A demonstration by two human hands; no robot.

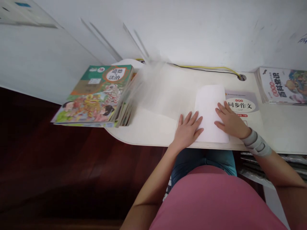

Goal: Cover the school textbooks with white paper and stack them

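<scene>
A workbook point(244, 106) with large dark lettering on a pale cover lies on the table by my right hand. Beside its left edge is a plain white sheet or folded flap point(211, 111); how the two join cannot be made out. My right hand point(231, 123) rests with fingers spread across the seam between them. My left hand point(188, 131) lies flat, fingers apart, its tips at the white sheet's left edge. Beyond it, a clear plastic sheet point(155, 92) stretches left across the table, its far end blurred and raised. A grey band point(256, 142) wraps my right wrist.
A stack of books point(98, 95) with a green illustrated cover on top overhangs the table's left end. More books point(285, 84) lie at the right. Yellow and black cables point(208, 67) run along the wall to a hole point(242, 77). The white table point(134, 134) has a rounded left end.
</scene>
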